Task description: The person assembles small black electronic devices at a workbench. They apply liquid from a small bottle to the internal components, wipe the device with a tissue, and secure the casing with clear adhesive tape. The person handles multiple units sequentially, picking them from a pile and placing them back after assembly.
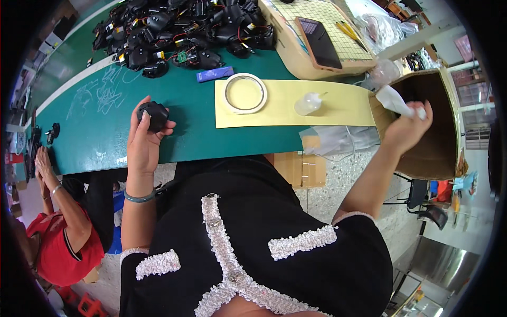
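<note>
A small rounded black plastic part [154, 116] is in my left hand [142, 145], gripped between the thumb and fingers above the green table [195, 145]. My right hand [409, 131] is raised at the right, its fingers closed on a crumpled white tissue [392, 99]. Behind that hand gapes an open cardboard box [430, 145]. Between my hands, a yellow paper strip [285, 118] lies on the table. A roll of white tape [246, 110] and a small translucent bottle [307, 104] with a thin tip rest on it.
Many black wired parts [195, 26] are heaped at the far side. Nearby lies a blue box [215, 74]. A phone [319, 45] and yellow-handled tool [351, 34] sit on a beige case [288, 45]. A plastic bag [338, 140] overhangs the front edge. A co-worker [68, 238] is at left.
</note>
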{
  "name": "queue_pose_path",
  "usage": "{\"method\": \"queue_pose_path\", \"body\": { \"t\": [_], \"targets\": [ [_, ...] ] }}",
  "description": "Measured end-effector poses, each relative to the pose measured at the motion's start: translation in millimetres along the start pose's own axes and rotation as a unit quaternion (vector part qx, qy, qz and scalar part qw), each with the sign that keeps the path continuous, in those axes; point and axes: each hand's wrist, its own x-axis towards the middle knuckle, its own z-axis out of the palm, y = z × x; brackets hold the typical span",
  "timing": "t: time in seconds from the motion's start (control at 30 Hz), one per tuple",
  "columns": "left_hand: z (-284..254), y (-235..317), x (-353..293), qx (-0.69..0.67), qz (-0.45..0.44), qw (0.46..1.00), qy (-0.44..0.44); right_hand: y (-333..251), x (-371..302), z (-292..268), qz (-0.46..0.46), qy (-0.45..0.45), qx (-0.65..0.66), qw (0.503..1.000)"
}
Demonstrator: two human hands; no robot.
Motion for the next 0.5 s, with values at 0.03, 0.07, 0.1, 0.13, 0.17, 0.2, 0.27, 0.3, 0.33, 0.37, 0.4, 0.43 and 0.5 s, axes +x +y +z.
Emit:
{"method": "queue_pose_path", "body": {
  "t": [0.03, 0.07, 0.1, 0.13, 0.17, 0.2, 0.27, 0.3, 0.33, 0.37, 0.4, 0.43, 0.5],
  "targets": [
    [2.9, 3.1, -4.5, -0.001, 0.007, 1.000, -0.004, 11.8, -2.5, 3.6, 0.017, -0.025, -0.040, 0.999],
    [6.7, 3.6, -8.0, -0.008, 0.010, 1.000, -0.008, 30.1, 0.8, -4.0, 0.019, -0.082, -0.031, 0.996],
    [11.1, 3.5, -12.0, -0.014, 0.012, 1.000, -0.007, 49.0, 1.8, -14.8, -0.003, -0.152, -0.102, 0.983],
    [16.1, 3.8, -15.8, -0.042, 0.000, 0.999, -0.020, 61.7, -2.4, -18.8, -0.006, -0.203, -0.140, 0.969],
    [20.1, 1.5, -18.9, -0.073, -0.007, 0.997, -0.028, 72.1, -8.8, -19.3, -0.014, -0.259, -0.172, 0.950],
    [24.0, 1.8, -23.8, -0.103, -0.011, 0.994, -0.031, 80.5, -12.8, -17.3, -0.001, -0.282, -0.234, 0.930],
    [34.1, 1.9, -30.4, -0.138, -0.040, 0.989, -0.020, 95.7, -16.5, -21.1, 0.014, -0.325, -0.357, 0.876],
    [36.0, 2.2, -34.2, -0.157, -0.048, 0.986, -0.027, 108.1, -12.0, -29.3, -0.088, -0.372, -0.427, 0.820],
    [37.9, 1.4, -36.5, -0.163, -0.058, 0.985, -0.029, 119.6, -6.3, -35.0, -0.194, -0.404, -0.485, 0.752],
    [40.3, 1.1, -38.0, -0.171, -0.070, 0.982, -0.037, 119.2, -2.5, -35.5, -0.186, -0.426, -0.499, 0.732],
    [47.4, 4.5, -40.1, -0.172, -0.078, 0.981, -0.041, 118.1, 0.7, -35.2, -0.176, -0.445, -0.512, 0.713],
    [47.6, 3.0, -41.6, -0.186, -0.067, 0.977, -0.080, 116.3, 1.7, -32.6, -0.166, -0.462, -0.527, 0.693],
    [54.8, 5.9, -43.2, -0.189, -0.072, 0.974, -0.097, 96.4, -2.1, -24.3, -0.197, -0.402, -0.469, 0.761]
  ]
}}
